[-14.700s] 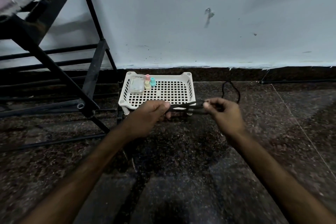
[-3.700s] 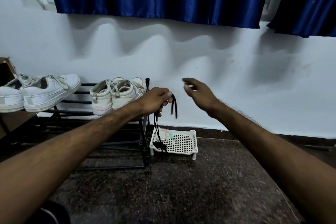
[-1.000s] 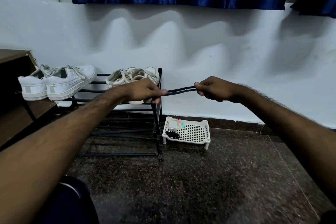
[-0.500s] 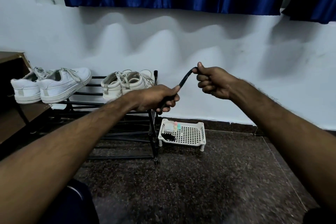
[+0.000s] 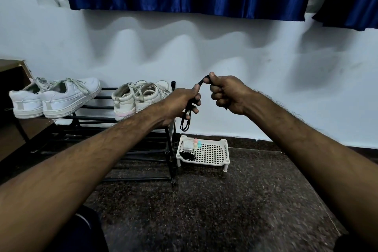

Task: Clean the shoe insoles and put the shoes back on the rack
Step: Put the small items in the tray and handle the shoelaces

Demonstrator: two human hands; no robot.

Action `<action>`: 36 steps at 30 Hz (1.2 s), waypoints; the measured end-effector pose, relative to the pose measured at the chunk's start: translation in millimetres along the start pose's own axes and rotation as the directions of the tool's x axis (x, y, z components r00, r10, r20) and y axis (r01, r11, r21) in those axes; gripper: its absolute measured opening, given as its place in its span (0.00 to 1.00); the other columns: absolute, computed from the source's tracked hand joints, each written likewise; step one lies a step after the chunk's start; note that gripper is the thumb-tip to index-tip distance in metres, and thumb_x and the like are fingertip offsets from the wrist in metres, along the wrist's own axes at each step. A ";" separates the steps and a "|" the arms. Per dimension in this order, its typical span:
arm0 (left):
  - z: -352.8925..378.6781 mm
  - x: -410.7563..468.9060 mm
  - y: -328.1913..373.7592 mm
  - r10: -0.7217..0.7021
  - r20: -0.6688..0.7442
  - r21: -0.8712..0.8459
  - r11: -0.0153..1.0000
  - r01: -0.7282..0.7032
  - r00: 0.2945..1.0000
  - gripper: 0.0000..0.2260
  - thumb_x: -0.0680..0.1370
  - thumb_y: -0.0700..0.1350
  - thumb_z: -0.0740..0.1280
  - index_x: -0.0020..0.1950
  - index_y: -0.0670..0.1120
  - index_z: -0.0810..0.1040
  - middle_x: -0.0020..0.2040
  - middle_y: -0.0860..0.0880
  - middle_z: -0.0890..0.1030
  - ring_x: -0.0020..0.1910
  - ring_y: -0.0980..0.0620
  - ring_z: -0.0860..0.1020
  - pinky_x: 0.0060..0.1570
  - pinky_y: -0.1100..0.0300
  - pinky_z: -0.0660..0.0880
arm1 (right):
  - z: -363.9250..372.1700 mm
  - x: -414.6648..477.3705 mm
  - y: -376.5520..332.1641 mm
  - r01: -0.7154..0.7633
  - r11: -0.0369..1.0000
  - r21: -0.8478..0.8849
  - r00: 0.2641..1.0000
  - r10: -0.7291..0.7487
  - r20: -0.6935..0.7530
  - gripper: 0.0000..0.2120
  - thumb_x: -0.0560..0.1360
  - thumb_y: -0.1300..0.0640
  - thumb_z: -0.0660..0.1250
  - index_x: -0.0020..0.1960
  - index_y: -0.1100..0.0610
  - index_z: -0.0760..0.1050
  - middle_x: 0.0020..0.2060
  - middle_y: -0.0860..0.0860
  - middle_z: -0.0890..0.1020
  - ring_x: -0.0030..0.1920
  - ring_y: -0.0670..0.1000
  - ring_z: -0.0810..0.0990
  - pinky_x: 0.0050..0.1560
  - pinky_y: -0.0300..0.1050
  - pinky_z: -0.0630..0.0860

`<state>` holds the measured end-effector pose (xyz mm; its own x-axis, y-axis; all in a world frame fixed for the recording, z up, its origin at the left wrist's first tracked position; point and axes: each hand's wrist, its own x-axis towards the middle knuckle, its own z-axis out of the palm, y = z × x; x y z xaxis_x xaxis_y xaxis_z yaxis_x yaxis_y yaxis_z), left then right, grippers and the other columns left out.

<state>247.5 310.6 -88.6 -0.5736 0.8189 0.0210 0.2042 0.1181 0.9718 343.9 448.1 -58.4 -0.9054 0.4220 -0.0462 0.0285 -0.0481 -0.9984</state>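
My left hand and right hand pinch a black shoelace, slanting up rightward between my fingers, its loop dangling below.

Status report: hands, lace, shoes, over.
Left hand and right hand grip black lace, loop dangling below left. White shoes on rack. Tray on floor beside rack.
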 end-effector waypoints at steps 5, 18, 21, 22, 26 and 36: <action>-0.7 3.3 8.7 0.061 -0.173 0.045 0.998 -0.054 0.983 0.18 0.83 0.56 0.55 0.36 0.51 0.71 0.39 0.53 0.73 0.41 0.51 0.68 0.38 0.57 0.61 | 4.7 -0.7 6.0 0.048 0.999 -0.008 0.993 -0.048 -0.112 0.14 0.83 0.49 0.55 0.42 0.54 0.70 0.28 0.47 0.65 0.24 0.45 0.59 0.22 0.35 0.55; 5.5 9.4 14.6 0.142 -0.214 -0.229 0.954 -0.191 0.966 0.13 0.83 0.45 0.57 0.43 0.47 0.77 0.36 0.50 0.75 0.39 0.54 0.74 0.46 0.60 0.69 | 46.4 3.6 32.8 0.216 0.975 0.049 0.970 -0.209 -0.123 0.15 0.84 0.49 0.53 0.45 0.50 0.74 0.47 0.51 0.79 0.56 0.53 0.81 0.51 0.51 0.73; 5.6 9.6 13.7 0.107 -0.186 -0.285 0.945 -0.158 0.977 0.12 0.83 0.46 0.57 0.43 0.48 0.76 0.33 0.52 0.74 0.29 0.55 0.71 0.34 0.61 0.68 | 50.6 3.2 34.9 0.213 0.975 0.063 0.971 -0.205 -0.122 0.16 0.84 0.49 0.51 0.44 0.53 0.72 0.37 0.52 0.78 0.39 0.53 0.81 0.44 0.47 0.74; 5.0 9.9 13.9 0.087 -0.178 -0.297 0.945 -0.137 0.980 0.12 0.83 0.48 0.57 0.43 0.49 0.76 0.33 0.52 0.73 0.29 0.55 0.70 0.33 0.61 0.67 | 53.0 2.7 35.8 0.218 0.972 0.086 0.971 -0.207 -0.121 0.16 0.84 0.49 0.51 0.42 0.54 0.70 0.31 0.51 0.75 0.32 0.51 0.77 0.40 0.46 0.73; -2.6 12.5 15.0 0.002 -0.183 -0.290 0.956 -0.055 0.983 0.15 0.81 0.55 0.57 0.39 0.52 0.74 0.33 0.54 0.74 0.41 0.54 0.75 0.52 0.49 0.62 | 59.4 0.6 38.0 0.223 0.969 0.107 0.968 -0.207 -0.143 0.17 0.84 0.49 0.51 0.41 0.55 0.67 0.27 0.48 0.63 0.22 0.44 0.61 0.27 0.39 0.67; -10.5 10.7 7.9 -0.029 -0.248 -0.063 0.998 0.014 0.968 0.14 0.82 0.51 0.57 0.39 0.50 0.73 0.41 0.49 0.77 0.36 0.51 0.74 0.43 0.55 0.70 | 44.1 -2.0 38.8 0.240 0.875 -0.419 0.969 -0.187 0.164 0.21 0.81 0.41 0.54 0.43 0.56 0.74 0.27 0.48 0.69 0.23 0.44 0.63 0.22 0.36 0.60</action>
<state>234.6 314.5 -78.2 -0.7584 0.6498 0.0502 0.1455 0.0937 0.9849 328.1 405.4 -95.7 -0.9516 0.2695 0.1475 -0.0150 0.4389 -0.8984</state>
